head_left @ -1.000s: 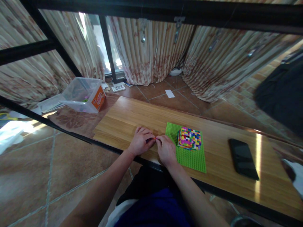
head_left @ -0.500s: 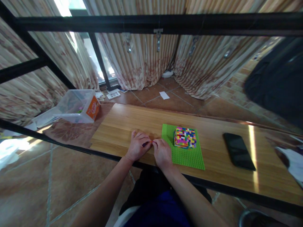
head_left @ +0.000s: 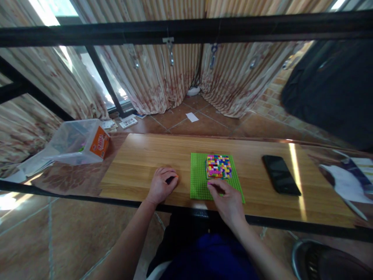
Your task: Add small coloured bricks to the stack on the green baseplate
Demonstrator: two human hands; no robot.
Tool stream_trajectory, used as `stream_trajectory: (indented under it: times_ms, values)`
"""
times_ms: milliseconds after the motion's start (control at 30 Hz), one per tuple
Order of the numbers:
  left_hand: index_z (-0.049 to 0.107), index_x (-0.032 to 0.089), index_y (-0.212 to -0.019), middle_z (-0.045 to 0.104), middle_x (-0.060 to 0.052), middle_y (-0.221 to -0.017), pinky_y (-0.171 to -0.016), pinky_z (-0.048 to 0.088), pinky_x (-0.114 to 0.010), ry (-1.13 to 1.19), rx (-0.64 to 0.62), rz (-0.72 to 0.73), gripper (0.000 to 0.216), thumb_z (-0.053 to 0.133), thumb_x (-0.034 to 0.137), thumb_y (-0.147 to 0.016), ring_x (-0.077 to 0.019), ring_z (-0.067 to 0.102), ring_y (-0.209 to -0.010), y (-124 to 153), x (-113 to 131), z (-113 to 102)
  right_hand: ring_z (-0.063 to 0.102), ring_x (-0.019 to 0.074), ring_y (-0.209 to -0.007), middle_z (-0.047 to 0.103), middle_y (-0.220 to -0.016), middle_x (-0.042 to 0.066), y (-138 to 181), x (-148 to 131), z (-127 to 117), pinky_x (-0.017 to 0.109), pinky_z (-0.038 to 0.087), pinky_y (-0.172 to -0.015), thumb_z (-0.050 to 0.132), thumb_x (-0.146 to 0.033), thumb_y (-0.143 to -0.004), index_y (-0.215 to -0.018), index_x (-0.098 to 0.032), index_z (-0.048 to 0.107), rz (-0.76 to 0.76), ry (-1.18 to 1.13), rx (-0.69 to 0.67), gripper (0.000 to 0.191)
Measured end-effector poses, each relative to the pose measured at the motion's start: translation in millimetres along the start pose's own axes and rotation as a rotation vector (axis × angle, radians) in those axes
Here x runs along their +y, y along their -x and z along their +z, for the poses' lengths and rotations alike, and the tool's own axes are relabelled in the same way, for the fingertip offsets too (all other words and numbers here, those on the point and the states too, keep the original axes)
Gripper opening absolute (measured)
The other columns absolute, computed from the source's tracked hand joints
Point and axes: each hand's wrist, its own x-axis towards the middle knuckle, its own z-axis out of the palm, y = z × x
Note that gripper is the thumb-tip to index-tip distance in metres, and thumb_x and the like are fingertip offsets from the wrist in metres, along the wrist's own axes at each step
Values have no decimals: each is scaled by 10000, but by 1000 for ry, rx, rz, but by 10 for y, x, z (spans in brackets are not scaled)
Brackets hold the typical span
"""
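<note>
My left hand (head_left: 161, 186) rests on the wooden table (head_left: 136, 159), left of the green baseplate (head_left: 198, 182). Its fingers curl around a small dark object (head_left: 169, 180). My right hand (head_left: 229, 199) lies over the near edge of the baseplate with its fingers pinched together. A tiny pink brick (head_left: 209, 182) shows at its fingertips. Just beyond those fingertips, a square multicoloured block of bricks (head_left: 218, 166) sits on the baseplate's far right part.
A black phone (head_left: 280, 179) lies flat on the table to the right. Papers (head_left: 344, 181) cover the far right end. A clear plastic box (head_left: 76, 142) with an orange label stands on the left. A black frame bar (head_left: 186, 30) crosses overhead.
My hands have parted. The right hand moved right onto the baseplate's near edge, toward the multicoloured block. The left hand stayed on the table. The view swung left and up.
</note>
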Motion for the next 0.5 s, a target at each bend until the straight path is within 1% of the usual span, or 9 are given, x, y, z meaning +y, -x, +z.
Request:
stream_trajectory:
  times_ms: [100, 167, 333, 500]
  values:
    - [690, 237, -772, 715, -28, -945, -897, 473, -405, -3, 2, -8, 96, 608, 262, -817, -192, 638, -922, 3, -17, 7, 672, 177, -761, 721, -885, 54, -87, 48, -149, 292, 533, -667, 561, -342, -852, -861, -210, 715, -21, 34, 68, 202]
    - [691, 237, -770, 716, -28, -947, -898, 475, -407, -7, -2, -11, 98, 610, 266, -815, -193, 641, -924, 3, -24, 9, 666, 170, -755, 715, -890, 56, -156, 67, -184, 287, 530, -670, 557, -329, -860, -865, -209, 715, -63, 88, 95, 198]
    - [687, 230, -773, 719, -29, -935, -900, 476, -405, -6, 4, -10, 94, 612, 266, -816, -191, 643, -922, 0, -23, 6, 656, 177, -821, 702, -925, 60, -248, 88, -120, 297, 518, -727, 509, -292, -901, -917, -212, 704, -188, 287, 118, 211]
    - [683, 230, -783, 718, -30, -925, -895, 478, -404, 0, 1, -18, 93, 605, 265, -821, -192, 645, -921, -4, -19, 5, 633, 188, -818, 694, -893, 66, -251, 100, -49, 313, 491, -741, 482, -282, -914, -911, -208, 684, -237, 435, 106, 215]
